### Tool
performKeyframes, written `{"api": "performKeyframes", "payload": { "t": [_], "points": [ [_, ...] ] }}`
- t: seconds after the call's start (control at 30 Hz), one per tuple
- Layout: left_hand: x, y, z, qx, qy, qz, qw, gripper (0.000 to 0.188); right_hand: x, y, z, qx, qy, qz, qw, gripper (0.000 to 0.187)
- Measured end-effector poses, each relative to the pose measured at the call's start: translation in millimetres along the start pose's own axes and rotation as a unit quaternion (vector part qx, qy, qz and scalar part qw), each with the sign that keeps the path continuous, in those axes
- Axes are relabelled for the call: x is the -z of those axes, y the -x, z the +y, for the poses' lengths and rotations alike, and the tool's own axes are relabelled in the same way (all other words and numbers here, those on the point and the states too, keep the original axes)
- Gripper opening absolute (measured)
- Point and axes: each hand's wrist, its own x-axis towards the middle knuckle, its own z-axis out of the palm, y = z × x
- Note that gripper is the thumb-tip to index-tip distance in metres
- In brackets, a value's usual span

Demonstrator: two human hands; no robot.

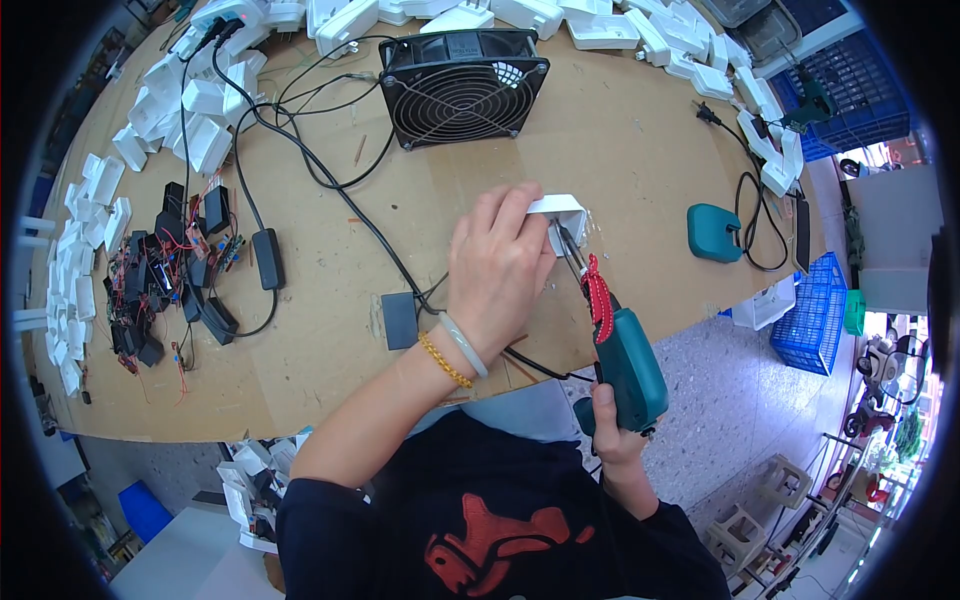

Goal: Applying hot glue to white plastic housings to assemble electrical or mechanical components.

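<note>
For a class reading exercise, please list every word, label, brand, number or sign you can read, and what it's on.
No text can be read.
Black fan: faint marks on top, too small.
Green tool: no legible lettering.
Dark shirt: red graphic, no legible lettering.

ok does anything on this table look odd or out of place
Two things stand out. The green tool in the right hand has a red, white-flecked strip wrapped around its front, which looks improvised. Small white specks lie on the table just right of the white casing held by the left hand, possibly debris.
</note>
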Motion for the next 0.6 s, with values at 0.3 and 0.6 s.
{"api": "performKeyframes", "payload": {
  "t": [0.3, 0.6],
  "points": [
    [-0.7, -0.2, 0.2, 0.000, 0.006, 0.000, 1.000, 0.010, 7.3, 11.0, 3.4, -0.064, -0.074, 0.011, 0.995, 0.026],
    [1.8, -0.1, 0.1, -0.001, 0.008, -0.002, 1.000, 0.009, 20.5, 10.3, -4.4, -0.136, -0.149, 0.003, 0.979, 0.066]
  ]
}}
